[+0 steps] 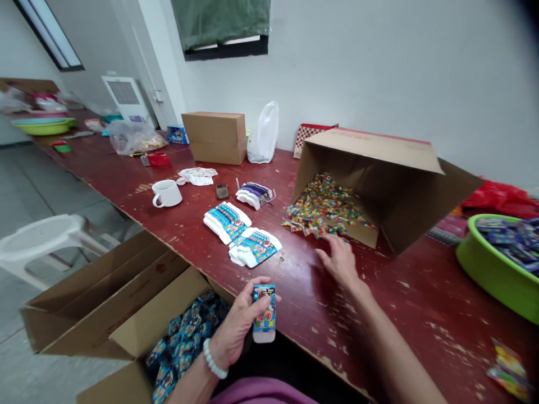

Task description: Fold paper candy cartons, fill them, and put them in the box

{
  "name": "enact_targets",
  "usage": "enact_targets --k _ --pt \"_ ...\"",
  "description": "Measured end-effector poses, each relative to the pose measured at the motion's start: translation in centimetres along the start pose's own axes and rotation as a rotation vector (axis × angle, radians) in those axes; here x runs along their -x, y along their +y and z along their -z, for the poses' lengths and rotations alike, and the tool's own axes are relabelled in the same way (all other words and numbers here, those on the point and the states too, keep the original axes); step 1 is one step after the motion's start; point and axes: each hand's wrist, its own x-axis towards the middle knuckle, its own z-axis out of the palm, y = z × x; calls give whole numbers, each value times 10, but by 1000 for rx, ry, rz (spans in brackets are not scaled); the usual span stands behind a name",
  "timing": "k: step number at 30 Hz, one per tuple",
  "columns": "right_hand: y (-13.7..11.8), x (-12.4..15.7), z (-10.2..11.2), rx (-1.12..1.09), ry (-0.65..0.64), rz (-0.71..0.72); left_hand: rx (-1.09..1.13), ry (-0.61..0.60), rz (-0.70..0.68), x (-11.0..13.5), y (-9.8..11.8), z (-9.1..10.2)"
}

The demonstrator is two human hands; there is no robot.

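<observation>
My left hand [242,317] grips a small blue printed candy box [265,313] in front of my lap, near the table edge; its white end points toward me. My right hand [340,259] reaches over the table with fingers apart, and its fingertips are close to a heap of small wrapped candies [322,205]. The candies spill from a large cardboard box [404,196] lying on its side. Left of my right hand lie two stacks of flat blue cartons, a nearer stack [256,246] and a farther stack [227,220].
Below the table edge, an open cardboard box [138,331] holds many blue packets [189,331]. A white mug [167,193], purple cartons [254,194] and a closed carton [214,138] stand on the red table [303,303]. At right is a green basin [484,275]; a white stool [54,241] stands left.
</observation>
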Motion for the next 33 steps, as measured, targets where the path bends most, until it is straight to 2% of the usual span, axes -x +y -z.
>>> enact_targets --k 2,4,6,9,12,15,16,17,19,22,26,29,31,33 --pt "33 -15 1 68 40 -113 7 26 -24 -2 4 5" --pt "54 -20 0 90 51 -158 -5 73 -49 -6 6 10" --pt "64 -19 -2 79 61 -172 -24 133 -77 -10 7 14" --pt "66 -14 -2 16 89 -200 -49 190 -94 -15 7 17" --pt "50 -1 2 -96 107 -257 -35 196 -94 -17 8 18" --pt "8 29 7 -277 47 -245 -20 185 -96 -18 12 16" --pt "-10 42 8 -379 -5 -212 -18 186 -108 -18 13 15" --pt "-29 55 9 -611 -82 -199 -14 192 -124 -18 14 14" --pt "-65 78 9 -924 -153 -240 8 205 -151 -18 15 12" --pt "-95 97 6 -1101 -123 -320 79 192 -115 -15 14 11" --pt "-92 98 -1 -1077 -95 -309 169 119 -12 -6 9 11" --pt "-83 93 0 -946 -82 -248 193 -10 41 0 4 8" --pt "-80 92 4 -802 -39 -147 195 -99 64 2 1 6" --pt "-81 91 9 -633 44 14 169 -144 75 3 0 3"
